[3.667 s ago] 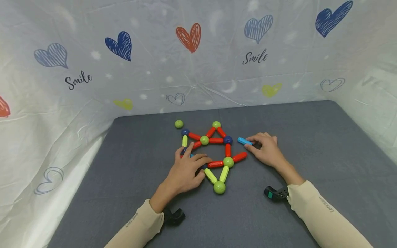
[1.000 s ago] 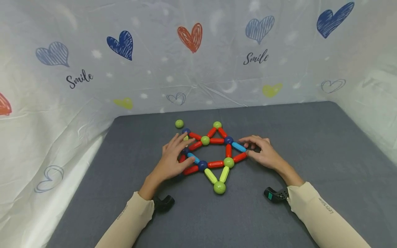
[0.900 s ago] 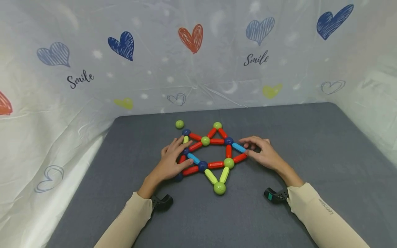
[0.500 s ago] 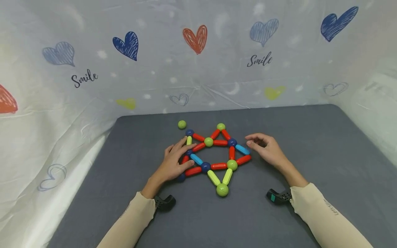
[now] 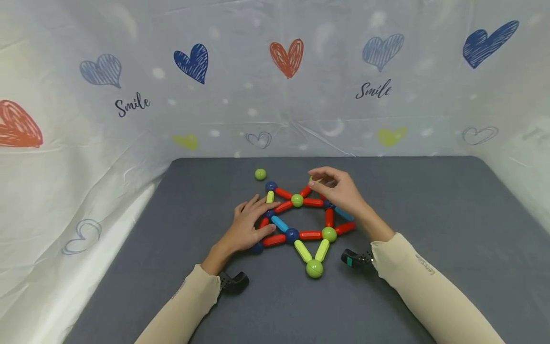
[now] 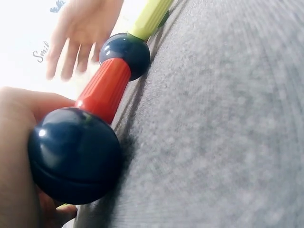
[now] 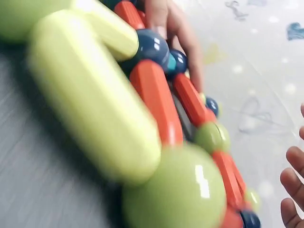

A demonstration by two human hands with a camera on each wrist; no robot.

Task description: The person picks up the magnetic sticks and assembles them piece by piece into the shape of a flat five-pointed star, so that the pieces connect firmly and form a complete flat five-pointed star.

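Note:
A flat frame of magnetic balls and sticks lies on the dark cloth. My left hand (image 5: 249,224) rests over its left side, fingers laid near a navy ball (image 5: 269,214) and thumb by a light blue stick (image 5: 280,223). My right hand (image 5: 343,191) hovers over the frame's back corner, mostly covering a green ball there. Its fingers (image 7: 297,183) are loosely bent with nothing between them. Below that palm, another blue stick (image 5: 343,214) runs from a partly hidden navy ball toward the free end of a red stick (image 5: 345,228); whether they touch I cannot tell.
One loose green ball (image 5: 260,174) sits behind the frame. Two yellow sticks meet at a green ball (image 5: 314,268) in front. The dark table (image 5: 429,215) ends at a white printed curtain (image 5: 326,95). A black device (image 5: 234,283) hangs at the left wrist.
My right hand has set the blue stick against the right navy ball, let it go and moved left and back over the frame. Earlier, my left hand shifted slightly left.

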